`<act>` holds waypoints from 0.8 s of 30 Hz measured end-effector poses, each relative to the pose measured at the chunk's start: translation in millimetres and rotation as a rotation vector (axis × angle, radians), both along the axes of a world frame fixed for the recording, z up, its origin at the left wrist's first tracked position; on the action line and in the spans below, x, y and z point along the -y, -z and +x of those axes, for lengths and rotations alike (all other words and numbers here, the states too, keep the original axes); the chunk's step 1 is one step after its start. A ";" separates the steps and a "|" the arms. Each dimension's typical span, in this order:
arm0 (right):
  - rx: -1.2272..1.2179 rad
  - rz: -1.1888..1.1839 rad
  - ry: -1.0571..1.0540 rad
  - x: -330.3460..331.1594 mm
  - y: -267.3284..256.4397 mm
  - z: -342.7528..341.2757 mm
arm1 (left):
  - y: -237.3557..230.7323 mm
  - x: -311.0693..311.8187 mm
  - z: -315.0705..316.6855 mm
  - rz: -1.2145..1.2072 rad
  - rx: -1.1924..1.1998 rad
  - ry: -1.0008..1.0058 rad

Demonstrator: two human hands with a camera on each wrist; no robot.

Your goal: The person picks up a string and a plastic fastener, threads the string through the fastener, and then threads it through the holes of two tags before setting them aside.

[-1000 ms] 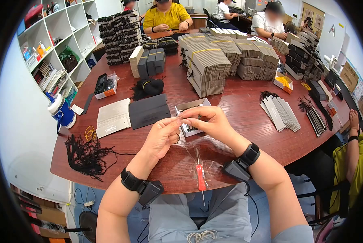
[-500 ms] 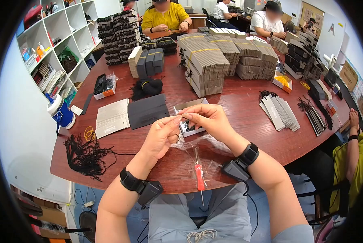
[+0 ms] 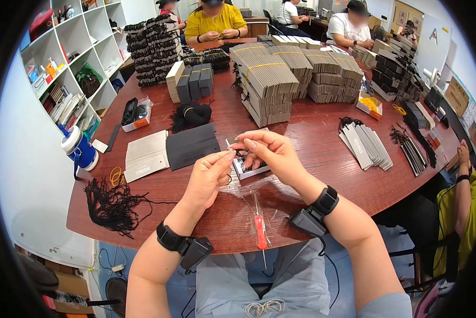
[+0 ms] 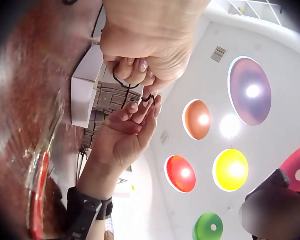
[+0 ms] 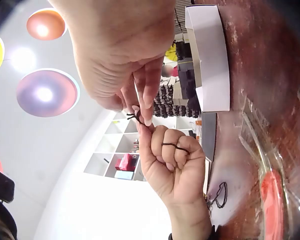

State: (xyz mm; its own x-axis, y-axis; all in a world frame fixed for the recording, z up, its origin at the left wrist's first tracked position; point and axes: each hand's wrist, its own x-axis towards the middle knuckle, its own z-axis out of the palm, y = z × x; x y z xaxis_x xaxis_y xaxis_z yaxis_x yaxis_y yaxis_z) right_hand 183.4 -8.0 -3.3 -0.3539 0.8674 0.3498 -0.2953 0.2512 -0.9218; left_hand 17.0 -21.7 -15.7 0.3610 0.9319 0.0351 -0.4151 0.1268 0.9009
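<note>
Cord [image 5: 175,146] is looping round the curled fingers of your left hand [image 3: 206,179], near the white box [image 3: 255,174] lying at twelve o'clock. That hand is pinching it; at its two o'clock, your right hand [image 3: 277,156] is seemingly pinching the tip. You are probably forming a knot, the next move likely calling for drawing the end through.
</note>
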 end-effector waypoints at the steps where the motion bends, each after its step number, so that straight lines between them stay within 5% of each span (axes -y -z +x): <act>1: 0.052 0.012 0.018 1.4 -1.8 0.1 | -0.3 0.2 0.3 0.003 -0.005 -0.011; 14: 0.172 0.253 0.122 -0.2 2.3 -1.4 | -0.3 0.3 0.4 -0.001 -0.006 0.004; 24: 0.127 0.119 0.044 1.2 -2.3 0.7 | -1.4 2.1 0.7 0.024 0.005 -0.019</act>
